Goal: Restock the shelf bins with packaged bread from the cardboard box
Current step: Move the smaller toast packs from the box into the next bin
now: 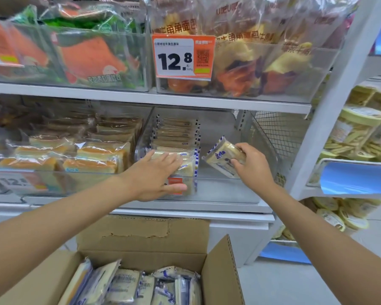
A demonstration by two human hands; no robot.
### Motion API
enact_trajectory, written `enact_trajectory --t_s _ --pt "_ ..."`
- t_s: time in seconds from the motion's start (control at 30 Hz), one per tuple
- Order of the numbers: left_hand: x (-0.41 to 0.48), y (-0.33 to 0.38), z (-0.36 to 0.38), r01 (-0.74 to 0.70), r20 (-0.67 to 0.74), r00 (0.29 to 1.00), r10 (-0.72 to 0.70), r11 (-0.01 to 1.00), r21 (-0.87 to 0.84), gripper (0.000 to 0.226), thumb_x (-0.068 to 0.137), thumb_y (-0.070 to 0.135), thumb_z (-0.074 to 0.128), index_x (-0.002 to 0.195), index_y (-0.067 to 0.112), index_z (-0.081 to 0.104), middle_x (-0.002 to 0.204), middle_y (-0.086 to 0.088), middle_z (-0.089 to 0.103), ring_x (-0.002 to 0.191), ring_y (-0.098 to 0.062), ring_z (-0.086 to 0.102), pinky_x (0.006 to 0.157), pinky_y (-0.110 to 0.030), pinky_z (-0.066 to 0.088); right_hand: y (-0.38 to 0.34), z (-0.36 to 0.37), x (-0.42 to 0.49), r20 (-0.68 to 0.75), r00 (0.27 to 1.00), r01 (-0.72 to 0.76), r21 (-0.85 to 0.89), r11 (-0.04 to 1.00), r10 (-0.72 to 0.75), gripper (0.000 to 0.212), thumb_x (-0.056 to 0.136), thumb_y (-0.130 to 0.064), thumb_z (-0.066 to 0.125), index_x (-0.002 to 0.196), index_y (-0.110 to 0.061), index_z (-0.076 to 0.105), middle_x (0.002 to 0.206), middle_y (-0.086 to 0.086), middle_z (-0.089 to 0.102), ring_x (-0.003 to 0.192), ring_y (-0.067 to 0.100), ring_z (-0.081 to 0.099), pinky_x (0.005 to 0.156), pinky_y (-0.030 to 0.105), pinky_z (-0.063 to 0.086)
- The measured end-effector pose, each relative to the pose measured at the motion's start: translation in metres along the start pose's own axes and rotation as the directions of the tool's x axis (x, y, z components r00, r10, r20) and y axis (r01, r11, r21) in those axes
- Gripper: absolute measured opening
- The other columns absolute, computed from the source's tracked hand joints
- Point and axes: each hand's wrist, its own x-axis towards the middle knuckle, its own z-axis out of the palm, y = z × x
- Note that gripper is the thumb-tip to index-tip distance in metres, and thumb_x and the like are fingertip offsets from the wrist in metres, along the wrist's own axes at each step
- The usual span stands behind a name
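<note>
A clear shelf bin (pixel 229 190) on the middle shelf holds a row of packaged bread (pixel 176 133) along its left side. My left hand (pixel 156 175) lies flat with straight fingers on the front package of that row, thumb over the bin's front wall. My right hand (pixel 249 166) grips one bread package (pixel 222 157) with blue print, tilted, over the empty right half of the bin. Below, an open cardboard box (pixel 220 271) holds several more bread packages (pixel 128 287).
A neighbouring bin (pixel 59 159) to the left is full of sliced cake packs. The upper shelf carries bins of bread with a 12.8 price tag (pixel 183 57). A wire mesh panel (pixel 279 133) closes the bin's right side. Round tubs (pixel 359 133) fill the adjacent rack.
</note>
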Motion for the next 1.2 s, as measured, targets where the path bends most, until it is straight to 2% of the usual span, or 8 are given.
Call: enact_trajectory --t_s 0.07,0.3,0.43,0.53,0.6,0.8,1.03,1.2 --pt "0.019 0.015 -0.008 0.032 -0.024 0.999 -0.033 0.998 -0.057 0.094 0.081 0.074 0.002 0.155 0.016 0.015 0.164 -0.006 0.01 0.151 -0.02 0.008 0.122 -0.045 0.006 0.0 0.001 0.001 0.003 1.0 -0.003 0.003 1.0 0.003 0.028 0.085 -0.011 0.067 0.113 -0.014 0.061 0.102 0.0 0.064 0.087 0.013 0.053 0.074 0.028 0.042" --pt "0.034 0.008 0.023 0.019 -0.02 1.0 -0.022 0.992 -0.124 0.101 0.068 0.084 -0.018 0.154 0.031 -0.014 0.164 0.001 -0.012 0.151 -0.015 -0.01 0.122 -0.048 0.003 0.002 -0.002 -0.003 -0.008 0.999 -0.031 0.05 0.998 0.032 0.029 0.085 -0.011 0.068 0.114 -0.015 0.062 0.101 -0.002 0.065 0.088 0.014 0.056 0.075 0.027 0.042" --pt "0.034 0.008 0.008 0.094 0.154 0.987 -0.05 0.952 -0.292 0.094 0.07 0.085 -0.013 0.15 0.038 -0.02 0.16 0.007 -0.023 0.147 -0.01 -0.021 0.121 -0.047 -0.009 -0.002 0.0 -0.001 0.032 0.999 -0.008 0.027 1.0 0.007 0.03 0.085 -0.012 0.068 0.114 -0.016 0.062 0.104 -0.001 0.066 0.094 0.017 0.06 0.08 0.031 0.048" --pt "0.046 0.009 -0.002 0.129 0.022 0.991 -0.131 0.908 -0.398 0.073 0.09 0.07 0.002 0.153 0.037 -0.013 0.165 -0.001 -0.003 0.151 -0.016 -0.005 0.121 -0.049 -0.001 -0.005 -0.002 0.007 0.113 0.994 0.002 0.009 1.0 -0.003 0.033 0.085 -0.014 0.068 0.117 -0.017 0.062 0.108 -0.002 0.067 0.097 0.017 0.06 0.085 0.033 0.05" --pt "0.067 0.006 -0.008 0.136 -0.129 0.973 -0.19 0.929 -0.344 0.069 0.095 0.065 0.008 0.156 0.034 -0.003 0.163 -0.005 0.015 0.15 -0.021 0.01 0.12 -0.052 0.008 -0.004 -0.002 0.019 0.145 0.989 0.003 -0.028 1.0 0.001 0.036 0.085 -0.016 0.068 0.121 -0.016 0.061 0.113 0.001 0.067 0.102 0.02 0.062 0.089 0.035 0.05" --pt "0.11 -0.02 0.004 0.27 0.08 0.963 -0.259 0.899 -0.345 0.083 0.086 0.077 0.003 0.156 0.034 -0.002 0.165 0.001 -0.004 0.152 -0.022 0.003 0.121 -0.046 0.007 0.012 0.014 0.078 0.14 0.99 -0.003 -0.159 0.987 0.026 0.037 0.089 -0.011 0.061 0.125 -0.013 0.058 0.123 0.009 0.064 0.108 0.03 0.062 0.091 0.038 0.05" --pt "0.115 -0.026 0.027 0.275 -0.051 0.952 -0.302 0.916 -0.293 0.084 0.084 0.077 -0.003 0.155 0.033 -0.006 0.164 0.007 -0.011 0.151 -0.017 -0.008 0.122 -0.046 -0.001 0.032 0.059 0.159 0.219 0.975 0.091 -0.317 0.944 -0.02 0.042 0.09 -0.023 0.061 0.132 -0.024 0.058 0.13 0.008 0.056 0.125 0.029 0.048 0.108 0.041 0.034" --pt "0.116 -0.025 0.029 0.266 -0.111 0.947 -0.303 0.928 -0.261 0.075 0.091 0.073 0.003 0.155 0.035 -0.008 0.163 0.009 -0.012 0.15 -0.013 -0.011 0.121 -0.044 -0.004 0.048 0.092 0.162 0.062 0.985 0.172 -0.375 0.911 -0.16 0.053 0.083 -0.027 0.07 0.131 -0.016 0.051 0.127 0.011 0.051 0.119 0.031 0.046 0.102 0.043 0.036"
